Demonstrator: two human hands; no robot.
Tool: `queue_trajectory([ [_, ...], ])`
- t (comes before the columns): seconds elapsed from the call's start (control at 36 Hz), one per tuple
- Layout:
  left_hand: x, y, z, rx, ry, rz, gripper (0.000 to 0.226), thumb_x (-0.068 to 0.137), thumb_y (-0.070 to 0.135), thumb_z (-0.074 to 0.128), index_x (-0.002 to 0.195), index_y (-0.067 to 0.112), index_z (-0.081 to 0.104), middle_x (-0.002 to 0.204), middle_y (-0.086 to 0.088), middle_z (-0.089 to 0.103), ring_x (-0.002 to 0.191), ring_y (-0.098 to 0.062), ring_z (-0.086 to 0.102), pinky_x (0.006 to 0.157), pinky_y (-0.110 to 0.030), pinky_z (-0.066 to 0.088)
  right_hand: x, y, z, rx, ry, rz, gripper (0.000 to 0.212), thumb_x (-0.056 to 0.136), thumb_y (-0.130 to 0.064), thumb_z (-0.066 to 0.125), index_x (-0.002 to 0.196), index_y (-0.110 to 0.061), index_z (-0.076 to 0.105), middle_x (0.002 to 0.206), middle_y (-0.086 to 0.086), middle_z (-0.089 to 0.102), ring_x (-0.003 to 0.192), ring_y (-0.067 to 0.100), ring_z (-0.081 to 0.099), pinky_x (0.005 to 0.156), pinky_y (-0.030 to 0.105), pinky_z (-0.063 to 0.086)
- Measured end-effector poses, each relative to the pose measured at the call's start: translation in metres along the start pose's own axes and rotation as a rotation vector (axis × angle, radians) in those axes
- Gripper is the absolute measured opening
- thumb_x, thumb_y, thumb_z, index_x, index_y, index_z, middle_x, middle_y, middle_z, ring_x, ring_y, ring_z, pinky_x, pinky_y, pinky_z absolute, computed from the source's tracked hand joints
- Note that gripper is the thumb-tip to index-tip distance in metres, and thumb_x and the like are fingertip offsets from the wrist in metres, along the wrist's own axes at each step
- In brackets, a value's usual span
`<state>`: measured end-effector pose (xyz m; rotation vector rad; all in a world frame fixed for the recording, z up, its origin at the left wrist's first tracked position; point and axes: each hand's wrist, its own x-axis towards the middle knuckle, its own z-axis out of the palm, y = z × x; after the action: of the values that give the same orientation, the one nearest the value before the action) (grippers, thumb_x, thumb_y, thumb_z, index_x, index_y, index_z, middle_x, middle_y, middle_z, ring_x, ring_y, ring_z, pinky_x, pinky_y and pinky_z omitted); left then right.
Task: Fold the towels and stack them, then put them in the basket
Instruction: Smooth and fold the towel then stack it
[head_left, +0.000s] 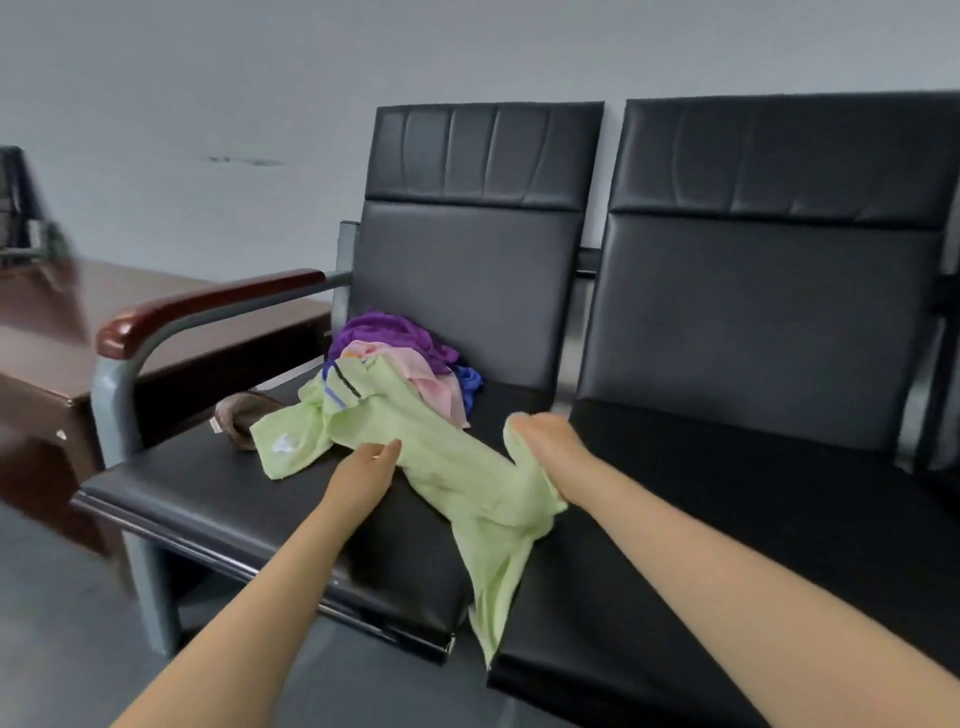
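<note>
Head view, green towel: a crumpled light-green terry towel (441, 462) lies unfolded across the seat of the black padded bench (218, 499), one end trailing into the gap between the two seat cushions at 6 o'clock.
Head view, right hand: the right hand (550, 447) is clenched round a bunch of the green towel at its 3 o'clock edge; its fingers are closed on the cloth.
Head view, left hand: the left hand (371, 467) reaches to the towel's near edge with its fingers (389, 448) extended and touching the cloth; whether they pinch it I cannot tell.
Head view, waiting pile: at 11 o'clock from the hands a heap holds a purple towel (387, 332), a pink towel (415, 371) and a dark blue cloth (470, 379), all rumpled.
Head view, brown item: a brown rolled cloth (240, 415) sits at 9 o'clock of the green towel, touching it.
Head view, basket: not in view.
Progress: seemingly the very start, with nothing visibly folded or stacked.
Left to do: spreading and folding the green towel, then the others, stacking, and moving the stack to the basket.
</note>
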<state>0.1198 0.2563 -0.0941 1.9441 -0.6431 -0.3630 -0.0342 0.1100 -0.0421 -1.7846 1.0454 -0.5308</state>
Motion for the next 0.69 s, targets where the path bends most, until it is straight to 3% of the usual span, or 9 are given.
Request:
queue_trajectory([
  [0.08,0.005,-0.008,0.001,0.051,0.024,0.003,0.032,0.097,0.04,0.043,0.088,0.012,0.054,0.095,-0.016,0.063,0.089,-0.031,0.061,0.089,-0.044,0.048,0.001,0.031,0.01,-0.192,-0.071,-0.125,0.02,0.085,-0.034,0.051,0.074,-0.016,0.052,0.077,-0.002,0.054,0.076,0.02,0.053,0.069,0.033,0.041],
  [0.14,0.006,-0.013,0.002,0.101,0.036,0.024,0.029,0.096,0.039,0.044,0.084,0.014,0.051,0.087,-0.012,0.057,0.079,-0.026,0.056,0.079,-0.038,0.046,0.005,0.04,0.015,-0.254,-0.061,-0.151,0.026,0.086,-0.044,0.057,0.092,-0.019,0.058,0.091,-0.006,0.059,0.089,0.017,0.058,0.08,0.034,0.049],
  [0.22,0.008,-0.018,0.002,0.113,0.077,0.029,0.027,0.097,0.033,0.044,0.086,0.011,0.055,0.089,-0.011,0.061,0.083,-0.029,0.058,0.079,-0.038,0.045,0.019,0.038,0.023,-0.3,-0.017,-0.193,0.049,0.084,-0.058,0.058,0.119,-0.023,0.057,0.119,-0.006,0.058,0.108,0.016,0.056,0.091,0.035,0.048],
  [0.33,0.015,-0.027,-0.006,0.191,0.201,0.066,0.019,0.095,0.026,0.044,0.082,0.014,0.053,0.083,-0.005,0.055,0.074,-0.016,0.045,0.059,-0.027,0.032,0.038,0.031,0.047,-0.419,-0.059,-0.222,0.078,0.085,-0.063,0.053,0.147,-0.019,0.035,0.148,0.003,0.04,0.133,0.023,0.042,0.099,0.038,0.042],
  [0.39,0.02,-0.032,-0.008,0.218,0.238,0.028,0.026,0.095,0.027,0.044,0.08,0.008,0.055,0.08,-0.006,0.052,0.071,-0.015,0.042,0.057,-0.027,0.03,0.042,0.027,0.059,-0.626,-0.112,-0.232,0.079,0.084,-0.066,0.053,0.144,-0.017,0.037,0.143,0.004,0.041,0.129,0.025,0.045,0.088,0.036,0.044],
  [0.44,0.024,-0.03,-0.006,0.22,0.237,0.004,0.035,0.096,0.029,0.042,0.082,-0.001,0.054,0.078,-0.01,0.053,0.07,-0.017,0.044,0.058,-0.029,0.031,0.045,0.022,0.065,-0.681,-0.181,-0.27,0.046,0.086,-0.057,0.057,0.113,-0.019,0.056,0.115,0.001,0.055,0.107,0.023,0.058,0.068,0.031,0.043],
  [0.5,0.023,-0.023,0.001,0.221,0.203,0.009,0.032,0.098,0.031,0.041,0.08,0.007,0.051,0.079,-0.007,0.052,0.073,-0.018,0.043,0.058,-0.025,0.03,0.046,0.017,0.066,-0.489,-0.274,-0.276,0.023,0.087,-0.041,0.061,0.083,-0.019,0.057,0.088,-0.002,0.06,0.088,0.022,0.063,0.06,0.028,0.041],
  [0.61,0.021,-0.001,0.019,0.022,0.157,-0.036,0.029,0.099,0.035,0.04,0.082,0.013,0.048,0.081,-0.001,0.049,0.08,-0.02,0.049,0.069,-0.032,0.042,0.032,-0.009,0.043,0.264,-0.25,-0.12,0.02,0.089,-0.028,0.065,0.089,-0.008,0.064,0.093,0.008,0.068,0.089,0.024,0.066,0.081,0.034,0.052],
  [0.69,0.015,0.029,0.036,-0.383,0.1,-0.19,0.039,0.099,0.043,0.042,0.118,0.011,0.055,0.111,-0.011,0.057,0.098,-0.028,0.058,0.077,-0.037,0.051,0.022,-0.035,0.004,0.522,-0.174,-0.091,0.012,0.092,-0.028,0.063,0.083,-0.02,0.059,0.09,0.003,0.066,0.082,0.018,0.064,0.084,0.034,0.053],
])
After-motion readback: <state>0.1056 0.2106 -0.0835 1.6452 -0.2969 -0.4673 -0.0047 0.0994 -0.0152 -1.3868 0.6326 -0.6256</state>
